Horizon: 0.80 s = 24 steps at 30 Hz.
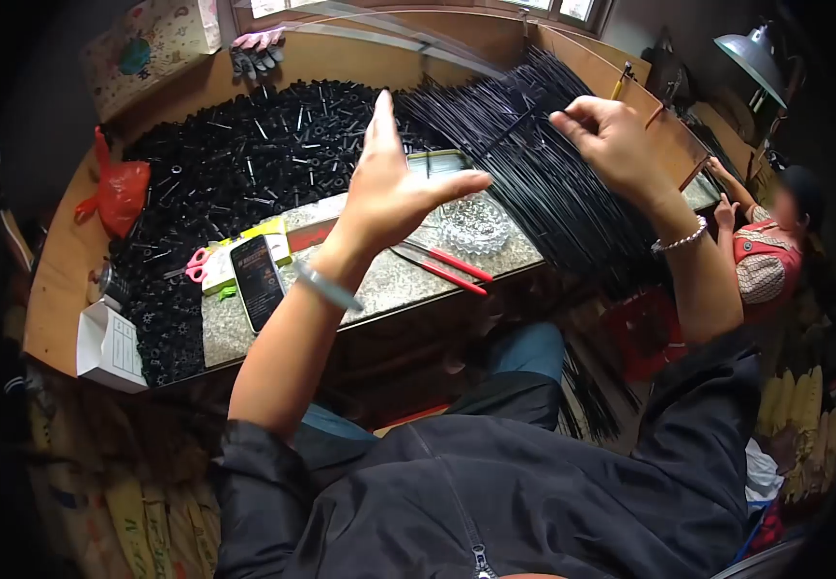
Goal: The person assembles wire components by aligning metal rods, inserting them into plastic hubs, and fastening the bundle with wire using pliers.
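My left hand [389, 188] is raised above the bench with its fingers stretched up and its thumb spread to the right; nothing is in it. Below it, red-handled pliers [445, 268] lie on a speckled slab [355, 323], beside a clear ribbed glass dish [474, 227]. My right hand [611, 145] is held over a pile of long thin black rods [553, 179]. Its thumb and forefinger are pinched together; whatever is between them is too dark to make out against the rods. A phone [258, 280] lies left of my left forearm.
Small black parts [235, 159] cover the left of the bench inside a wooden rim [56, 280]. Pink scissors [198, 264], a red plastic bag [124, 198] and a white box [109, 345] are on the left. Another person [766, 251] sits at the right, below a lamp [754, 60].
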Available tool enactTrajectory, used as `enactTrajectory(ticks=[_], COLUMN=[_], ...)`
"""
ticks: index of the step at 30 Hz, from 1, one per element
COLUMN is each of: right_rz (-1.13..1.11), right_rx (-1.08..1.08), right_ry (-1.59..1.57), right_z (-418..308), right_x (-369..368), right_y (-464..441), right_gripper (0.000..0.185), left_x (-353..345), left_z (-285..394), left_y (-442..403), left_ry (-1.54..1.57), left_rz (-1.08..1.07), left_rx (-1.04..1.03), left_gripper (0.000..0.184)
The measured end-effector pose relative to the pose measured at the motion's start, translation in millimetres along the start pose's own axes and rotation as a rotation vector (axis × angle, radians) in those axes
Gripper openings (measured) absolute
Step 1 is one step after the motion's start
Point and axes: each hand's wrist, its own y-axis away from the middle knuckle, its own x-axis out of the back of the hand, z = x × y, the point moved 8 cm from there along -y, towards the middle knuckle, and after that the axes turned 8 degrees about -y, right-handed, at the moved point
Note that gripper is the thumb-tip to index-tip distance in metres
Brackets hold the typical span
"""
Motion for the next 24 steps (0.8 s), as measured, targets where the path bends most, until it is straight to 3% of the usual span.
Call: enactTrajectory(ticks=[1, 4, 7, 9, 13, 15, 18, 21, 23, 24], right_rz=[-0.031, -0.120, -0.231, -0.249, -0.240, -0.305, -0.321, -0.388, -0.419, -0.424], right_rx=[0.019, 0.094, 0.034, 0.056, 0.144, 0.047, 0.129, 0.111, 0.000, 0.001], right_ry=[-0.032, -0.110, -0.197, -0.164, -0.150, -0.157, -0.144, -0.165, -0.186, -0.188], right_z=[-11.8, -48.2, -56.8, -61.9, -73.4, -81.6, -84.6, -79.3, -73.3, -72.5], right_x=[-9.6, -33.7, -59.3, -66.4, -72.3, -72.2, -73.2, -70.2, -69.1, -71.5], right_y=[0.2, 1.2, 2.2, 4.7, 8.5, 10.5, 19.5, 26.6, 27.5, 28.4], right_gripper=[0.026, 0.019, 0.014, 0.015, 0.023, 0.026, 0.028, 0.028, 0.026, 0.026], left_x=[-2.4, -16.7, -15.0, -14.1, -9.5, 2.1, 25.3, 39.1, 41.6, 39.9], left_z=[9.4, 21.5, 24.2, 9.2, 9.5, 8.4, -0.9, -19.5, -15.7, -13.4], left_y=[-8.9, -6.4, 11.2, 15.2, 24.3, 23.5, 25.6, 27.1, 25.8, 29.9], left_ry=[-0.160, 0.121, 0.090, 0.148, 0.151, 0.249, 0.282, 0.472, 0.256, 0.299], left_rz=[0.034, -0.033, 0.103, 0.130, 0.213, 0.275, 0.460, 0.406, 0.401, 0.357], left_rx=[-0.034, 0.006, -0.014, 0.152, 0.025, 0.022, -0.002, 0.133, 0.064, 0.121], left_gripper=[0.130, 0.133, 0.114, 0.110, 0.107, 0.106, 0.091, 0.080, 0.074, 0.069])
